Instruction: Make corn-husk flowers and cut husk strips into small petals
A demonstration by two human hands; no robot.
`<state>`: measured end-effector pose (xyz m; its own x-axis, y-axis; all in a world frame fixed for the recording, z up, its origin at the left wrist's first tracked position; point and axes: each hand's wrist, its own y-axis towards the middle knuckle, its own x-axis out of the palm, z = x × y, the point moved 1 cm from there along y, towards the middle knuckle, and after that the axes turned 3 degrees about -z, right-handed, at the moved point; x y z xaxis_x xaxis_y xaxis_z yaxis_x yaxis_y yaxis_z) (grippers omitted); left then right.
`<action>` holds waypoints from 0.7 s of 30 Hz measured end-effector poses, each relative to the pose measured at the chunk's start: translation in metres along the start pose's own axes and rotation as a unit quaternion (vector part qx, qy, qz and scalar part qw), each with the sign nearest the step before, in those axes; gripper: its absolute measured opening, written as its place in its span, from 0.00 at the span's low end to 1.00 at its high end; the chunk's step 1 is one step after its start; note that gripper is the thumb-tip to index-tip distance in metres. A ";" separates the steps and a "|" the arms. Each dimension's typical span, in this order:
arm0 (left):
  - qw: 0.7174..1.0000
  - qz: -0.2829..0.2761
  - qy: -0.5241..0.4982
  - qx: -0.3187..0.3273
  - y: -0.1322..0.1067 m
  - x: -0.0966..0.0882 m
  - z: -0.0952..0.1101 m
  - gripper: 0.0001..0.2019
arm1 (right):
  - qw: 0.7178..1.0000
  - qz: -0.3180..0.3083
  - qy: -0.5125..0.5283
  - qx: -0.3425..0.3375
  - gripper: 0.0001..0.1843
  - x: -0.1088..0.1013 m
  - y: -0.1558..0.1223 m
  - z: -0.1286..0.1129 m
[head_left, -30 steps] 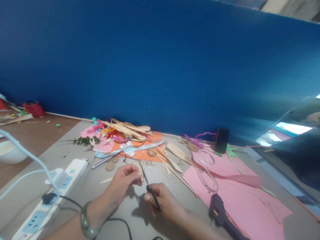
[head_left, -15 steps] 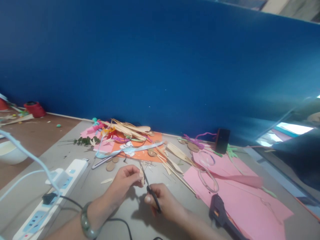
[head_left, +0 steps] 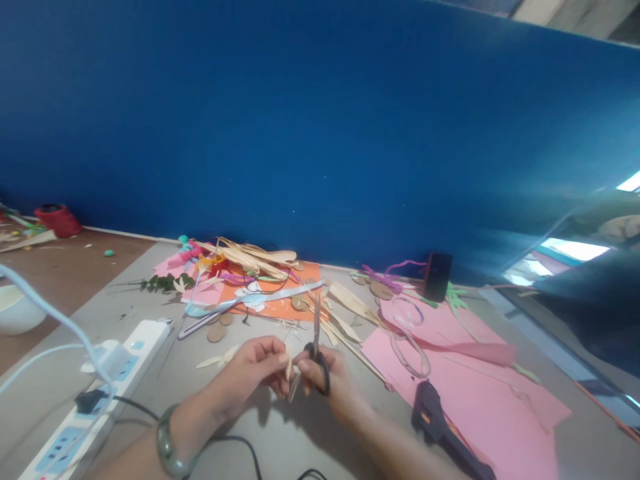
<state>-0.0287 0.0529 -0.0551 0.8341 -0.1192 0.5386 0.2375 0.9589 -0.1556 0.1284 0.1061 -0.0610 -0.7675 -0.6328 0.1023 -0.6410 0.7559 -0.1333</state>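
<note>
My left hand (head_left: pixel 250 373), with a green bangle (head_left: pixel 167 447) on the wrist, pinches a thin pale strip (head_left: pixel 289 367) between its fingertips. My right hand (head_left: pixel 327 387) is closed round the black handles of small scissors (head_left: pixel 317 347), whose blades point up and away. Both hands meet just above the grey table (head_left: pixel 165 373), the right fingers touching the strip beside the left fingertips.
A white power strip (head_left: pixel 100 393) with cables lies at the left. A black glue gun (head_left: pixel 440 427) rests on pink paper (head_left: pixel 480 387) at the right. Orange paper (head_left: pixel 280 293) with pale strips, ribbon and wooden discs lies ahead, below a blue partition (head_left: pixel 320 133). A black box (head_left: pixel 436 277) stands by it.
My right hand has moved left and up to meet the left hand, and the scissors have swung from leaning left to pointing almost straight up.
</note>
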 end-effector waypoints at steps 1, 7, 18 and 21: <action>1.000 -0.023 -0.002 -0.011 -0.001 0.001 -0.001 0.11 | 1.000 0.001 0.017 -0.001 0.19 -0.002 0.000 -0.001; 0.994 -0.097 -0.018 -0.050 -0.005 0.002 -0.002 0.10 | 0.996 -0.018 0.089 0.011 0.21 -0.005 -0.002 0.001; 0.988 -0.107 0.002 -0.108 -0.007 0.007 -0.005 0.13 | 0.991 -0.079 0.106 0.019 0.18 -0.002 -0.004 -0.002; 0.994 -0.039 0.074 -0.069 -0.004 0.002 -0.003 0.13 | 0.997 -0.043 0.056 0.022 0.18 -0.001 -0.004 -0.005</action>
<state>-0.0264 0.0483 -0.0557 0.8718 -0.2383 0.4279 0.3622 0.9018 -0.2357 0.1315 0.1050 -0.0554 -0.7077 -0.6699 0.2247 -0.7051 0.6903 -0.1626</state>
